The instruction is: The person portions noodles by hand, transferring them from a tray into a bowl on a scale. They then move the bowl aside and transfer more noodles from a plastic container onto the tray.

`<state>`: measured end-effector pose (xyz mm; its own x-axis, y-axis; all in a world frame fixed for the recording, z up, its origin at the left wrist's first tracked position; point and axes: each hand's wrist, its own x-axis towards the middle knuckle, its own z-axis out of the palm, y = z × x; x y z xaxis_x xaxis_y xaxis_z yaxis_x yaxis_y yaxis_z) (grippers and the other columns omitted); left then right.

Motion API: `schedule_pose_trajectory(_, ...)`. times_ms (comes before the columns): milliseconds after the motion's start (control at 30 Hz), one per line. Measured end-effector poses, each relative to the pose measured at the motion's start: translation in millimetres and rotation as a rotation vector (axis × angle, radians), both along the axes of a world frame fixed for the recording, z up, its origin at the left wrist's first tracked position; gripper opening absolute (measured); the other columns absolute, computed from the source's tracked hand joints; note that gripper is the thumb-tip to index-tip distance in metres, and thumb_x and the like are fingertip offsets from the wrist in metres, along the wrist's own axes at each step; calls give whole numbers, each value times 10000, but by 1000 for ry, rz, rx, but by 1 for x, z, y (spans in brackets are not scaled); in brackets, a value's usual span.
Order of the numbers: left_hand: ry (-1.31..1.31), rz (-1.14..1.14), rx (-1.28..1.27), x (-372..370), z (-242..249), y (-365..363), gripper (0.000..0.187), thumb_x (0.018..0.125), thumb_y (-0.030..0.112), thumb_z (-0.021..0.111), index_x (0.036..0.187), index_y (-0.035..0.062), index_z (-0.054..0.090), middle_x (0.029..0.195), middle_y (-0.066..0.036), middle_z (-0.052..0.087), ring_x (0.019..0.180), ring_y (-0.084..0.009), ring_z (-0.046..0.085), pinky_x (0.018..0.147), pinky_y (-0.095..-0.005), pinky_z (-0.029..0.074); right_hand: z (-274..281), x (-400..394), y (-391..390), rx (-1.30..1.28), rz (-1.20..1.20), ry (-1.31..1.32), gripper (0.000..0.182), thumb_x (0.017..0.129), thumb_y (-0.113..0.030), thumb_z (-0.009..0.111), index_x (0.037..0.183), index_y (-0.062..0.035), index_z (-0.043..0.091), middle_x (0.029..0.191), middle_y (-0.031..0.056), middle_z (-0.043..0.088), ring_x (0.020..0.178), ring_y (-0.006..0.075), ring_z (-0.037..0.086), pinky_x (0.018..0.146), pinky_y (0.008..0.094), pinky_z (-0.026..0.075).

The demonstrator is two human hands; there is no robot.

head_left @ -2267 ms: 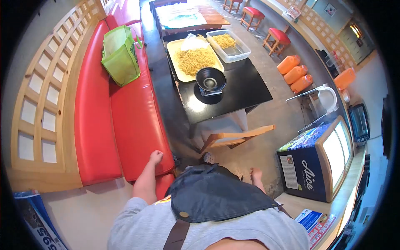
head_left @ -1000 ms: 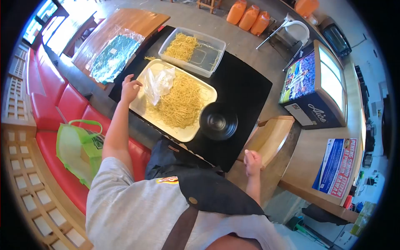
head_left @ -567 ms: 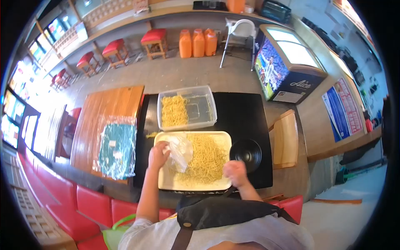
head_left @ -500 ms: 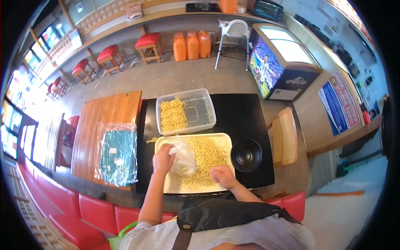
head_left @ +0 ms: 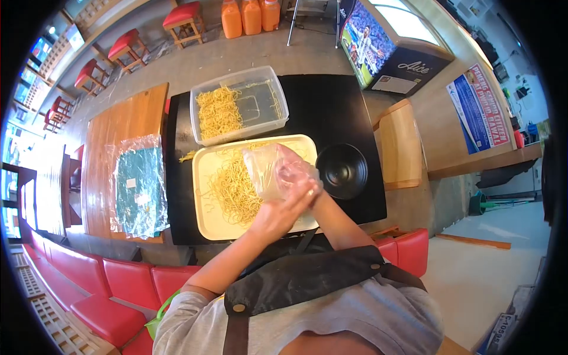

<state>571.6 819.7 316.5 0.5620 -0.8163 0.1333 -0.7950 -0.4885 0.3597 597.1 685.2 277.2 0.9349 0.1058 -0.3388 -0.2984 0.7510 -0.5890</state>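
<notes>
A clear plastic bag (head_left: 260, 174) covers my right hand (head_left: 294, 168) like a loose glove. Through the film the fingers of that hand look stretched out, though blurred. My left hand (head_left: 283, 214) grips the bag's opening at my right wrist. Below both hands lies a cream tray (head_left: 204, 220) with a loose heap of yellow noodles (head_left: 234, 192). Behind it, a clear plastic container (head_left: 283, 102) holds more noodles (head_left: 219, 112) on its left side. A black bowl (head_left: 342, 171) stands right of the tray, close to my right forearm.
Everything stands on a black table (head_left: 331, 100). A wooden table (head_left: 97, 171) adjoins on the left, bearing a green item in clear wrap (head_left: 142, 192). A wooden chair (head_left: 399, 145) is at the right, red seating (head_left: 127, 278) runs along the near left, and a display freezer (head_left: 408, 62) stands behind.
My right hand has gone into the plastic bag, and the bag has moved right with it. My left hand has shifted right to the bag's opening. The camera view has tilted down.
</notes>
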Motion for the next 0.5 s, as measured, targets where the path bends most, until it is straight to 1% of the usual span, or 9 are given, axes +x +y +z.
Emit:
schedule_pose_trajectory(33,-83,-57,-64,-7,-17,-3,668,690,9,570,1340,119,456,1437,-17,389,650,-140,606,522,-297,504,-13,0,-6,81,6,-175,359,961,-258,461,1265,-70,478,1070,67,567,919,153,552,790,296,486)
schedule_pose_trajectory(67,-78,-53,-67,-14,-29,-6,668,690,9,570,1340,119,456,1437,-17,389,650,-140,606,522,-297,504,-27,0,-11,162,12,-347,406,948,-261,497,1309,-79,460,1142,86,553,1004,175,544,861,312,481)
schedule_pose_trajectory(100,-168,-130,-109,-20,-39,-9,639,703,25,569,1327,127,478,1433,-8,393,627,-138,578,532,-286,497,-37,2,-15,159,15,-342,406,948,-261,497,1309,-79,460,1142,86,553,1004,175,544,861,312,481)
schedule_pose_trajectory(167,-288,-237,-256,-32,-64,-16,538,743,80,554,1277,147,542,1427,13,400,569,-128,500,556,-258,471,-54,8,-18,460,45,-299,501,882,-233,621,1329,-81,454,1192,91,526,1057,216,527,904,323,460)
schedule_pose_trajectory(200,-289,-235,-259,-38,-75,-18,538,743,80,554,1277,147,542,1427,13,400,569,-128,500,556,-258,471,-59,5,-19,452,53,-323,499,879,-231,625,1324,-80,457,1189,92,528,1057,218,527,906,325,458)
schedule_pose_trajectory(300,-335,-279,-323,-57,-104,-21,518,744,98,564,1260,152,561,1408,11,428,584,-121,504,568,-256,462,-69,-12,-24,372,57,-388,494,870,-226,635,1310,-78,468,1180,92,534,1055,222,529,912,330,453)
schedule_pose_trajectory(367,-359,-293,-320,-63,-105,-16,508,734,108,594,1239,161,580,1379,13,461,572,-111,485,563,-248,454,-73,-28,-27,278,58,-425,490,864,-223,641,1301,-76,475,1174,93,538,1054,224,531,916,334,450)
schedule_pose_trajectory(467,-414,-274,-408,-75,-92,-12,508,729,121,605,1234,170,585,1359,20,483,560,-103,471,570,-232,449,-65,-54,-30,-32,39,-481,485,855,-218,652,1288,-74,485,1165,93,544,1053,228,533,922,339,445)
schedule_pose_trajectory(500,-390,-311,-442,-80,-85,-11,479,737,121,591,1213,174,596,1366,34,470,579,-92,471,564,-217,447,-61,-61,-30,-166,32,-504,484,852,-216,655,1283,-73,489,1162,94,546,1052,230,533,924,341,443)
